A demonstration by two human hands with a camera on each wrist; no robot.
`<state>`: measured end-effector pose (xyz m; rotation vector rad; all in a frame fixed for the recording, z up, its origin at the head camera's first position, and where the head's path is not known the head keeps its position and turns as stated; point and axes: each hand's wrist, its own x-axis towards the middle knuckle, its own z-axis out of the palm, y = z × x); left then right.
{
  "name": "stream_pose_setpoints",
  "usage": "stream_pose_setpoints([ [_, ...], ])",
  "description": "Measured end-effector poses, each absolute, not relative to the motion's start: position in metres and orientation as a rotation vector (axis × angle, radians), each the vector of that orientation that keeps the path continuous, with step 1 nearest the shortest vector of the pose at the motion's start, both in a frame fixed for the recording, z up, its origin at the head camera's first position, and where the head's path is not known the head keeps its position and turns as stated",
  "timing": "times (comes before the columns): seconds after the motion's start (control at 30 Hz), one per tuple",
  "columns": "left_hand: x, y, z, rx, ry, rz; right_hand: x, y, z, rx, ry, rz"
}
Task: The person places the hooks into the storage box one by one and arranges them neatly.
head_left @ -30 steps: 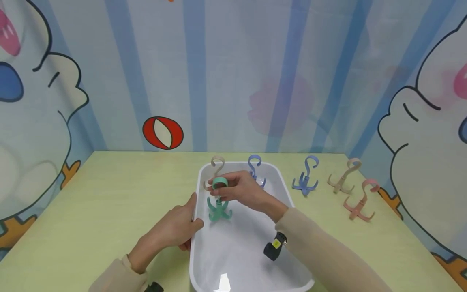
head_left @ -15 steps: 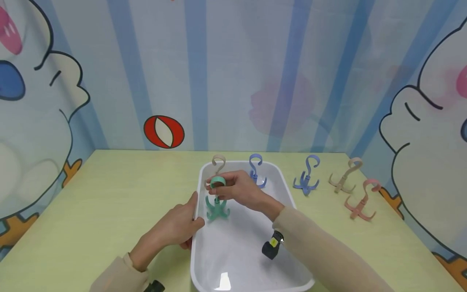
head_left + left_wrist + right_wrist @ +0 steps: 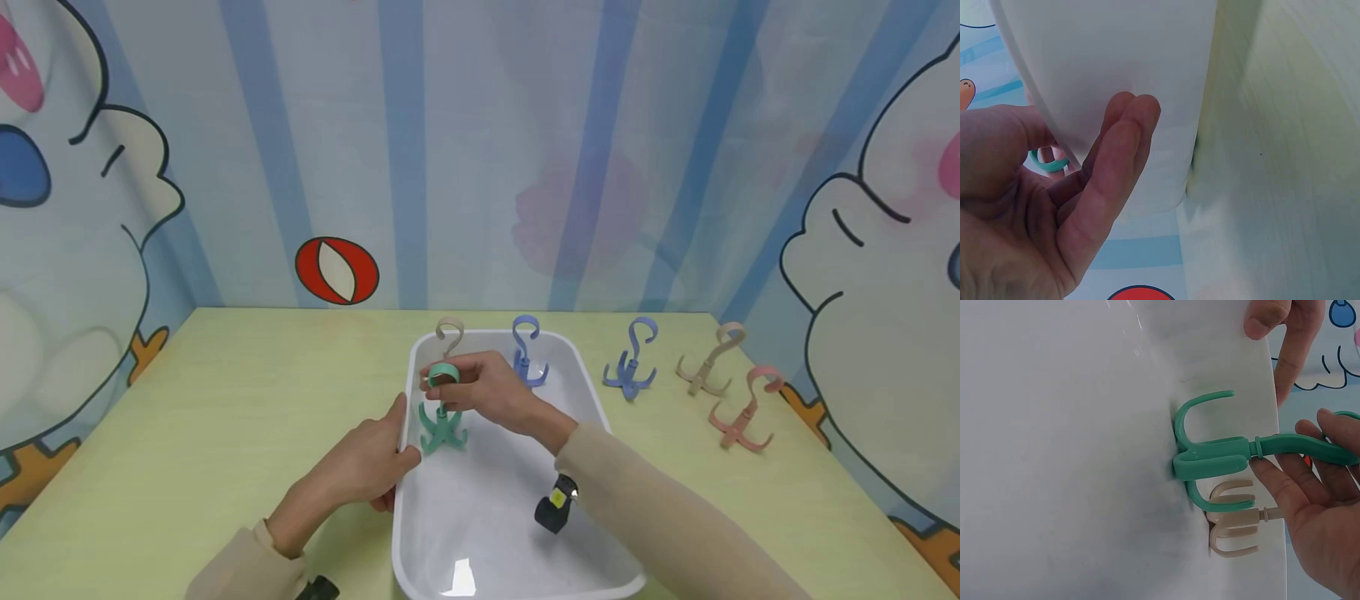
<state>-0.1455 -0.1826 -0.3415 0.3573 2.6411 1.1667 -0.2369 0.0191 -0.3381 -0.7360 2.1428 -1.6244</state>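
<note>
A: Which parts do we find nearest to us?

B: We see the left hand (image 3: 360, 462) at the left side of the white tray (image 3: 510, 508), which sits on the pale yellow table (image 3: 187, 417). Its thumb crosses the rim; several fingers lie close together along the outer wall, gripping the side.

A: And a little farther in?

B: There we note the green hook (image 3: 442, 430), upright inside the tray by its left wall. The right hand (image 3: 495, 387) pinches it by the stem, below the curved top. We cannot tell whether its base bears on the tray floor.

A: Which pieces do we place around and beyond it?

B: To the right, outside the tray, we mark the tilted pink hook (image 3: 741, 427). Toward the tray's far end stand the inner beige hook (image 3: 1235, 517), partly hidden by the fingers in the head view, and the inner blue hook (image 3: 522, 364). Outside again, we find the outer beige hook (image 3: 705, 377), tilted, and the outer blue hook (image 3: 628, 382).

A: And farthest?

B: A blue-striped backdrop (image 3: 480, 150), printed with a red-and-white ball (image 3: 337, 271).
</note>
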Motion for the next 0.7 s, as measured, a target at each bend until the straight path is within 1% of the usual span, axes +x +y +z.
stream_pose_setpoints([
  [0.7,-0.1454,-0.1817,-0.3390,0.354,2.635,1.175,-0.2373,0.0184,-0.3435,-0.772,2.161,-1.647],
])
